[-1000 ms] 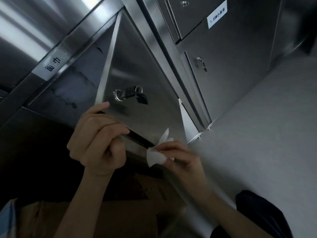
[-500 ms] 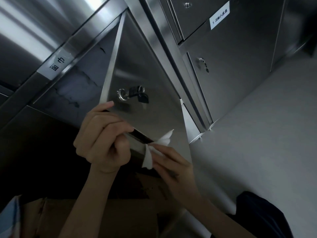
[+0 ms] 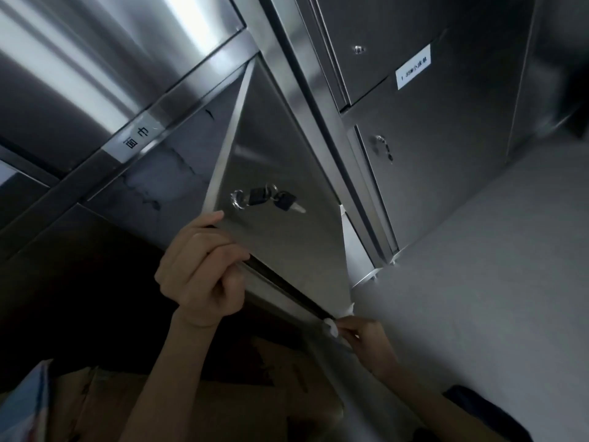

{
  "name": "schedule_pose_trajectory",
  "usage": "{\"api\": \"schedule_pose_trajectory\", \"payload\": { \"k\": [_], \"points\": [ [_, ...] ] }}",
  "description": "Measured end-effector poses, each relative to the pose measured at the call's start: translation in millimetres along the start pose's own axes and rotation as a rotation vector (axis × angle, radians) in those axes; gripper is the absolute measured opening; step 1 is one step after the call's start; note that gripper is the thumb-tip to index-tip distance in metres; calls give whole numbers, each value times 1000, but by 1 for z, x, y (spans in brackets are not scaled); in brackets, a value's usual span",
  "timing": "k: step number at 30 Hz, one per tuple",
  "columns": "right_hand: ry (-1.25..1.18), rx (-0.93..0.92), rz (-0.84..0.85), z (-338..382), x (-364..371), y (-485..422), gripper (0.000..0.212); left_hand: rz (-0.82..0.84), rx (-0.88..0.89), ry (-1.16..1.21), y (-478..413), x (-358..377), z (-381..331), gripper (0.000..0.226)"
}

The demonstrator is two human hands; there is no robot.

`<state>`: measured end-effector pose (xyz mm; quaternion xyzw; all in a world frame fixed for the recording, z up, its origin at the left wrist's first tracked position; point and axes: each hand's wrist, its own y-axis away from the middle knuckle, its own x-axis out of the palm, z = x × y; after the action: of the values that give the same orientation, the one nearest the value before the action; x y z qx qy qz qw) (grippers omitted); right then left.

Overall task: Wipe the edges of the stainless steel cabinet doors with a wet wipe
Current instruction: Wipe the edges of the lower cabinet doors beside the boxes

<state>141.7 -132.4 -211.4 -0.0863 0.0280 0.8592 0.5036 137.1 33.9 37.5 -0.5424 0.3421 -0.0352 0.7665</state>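
While gripping the lower edge of the open brushed stainless steel cabinet door (image 3: 280,173) with the curled left hand (image 3: 197,269), hold the door steady. With the right hand (image 3: 369,342), fingers pinched on the small crumpled white wet wipe (image 3: 331,328) at the far corner of this edge, fold the wipe around the lip and press lightly. Probably best to turn the corner slowly, away from the hanging black keys (image 3: 271,199).
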Motion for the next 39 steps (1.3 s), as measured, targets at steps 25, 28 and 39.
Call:
{"api": "schedule_pose_trajectory", "payload": {
  "k": [25,28,39],
  "points": [
    [48,-421,423,206,-16,-110,30,-33,-900,-762,36,-39,-21,51],
    [-75,-318,499,203,1,-121,23,-15,-969,-802,40,-45,-9,57],
    [-150,-305,464,200,66,-166,32,-195,-1128,-786,73,-66,77,56]
  ]
}}
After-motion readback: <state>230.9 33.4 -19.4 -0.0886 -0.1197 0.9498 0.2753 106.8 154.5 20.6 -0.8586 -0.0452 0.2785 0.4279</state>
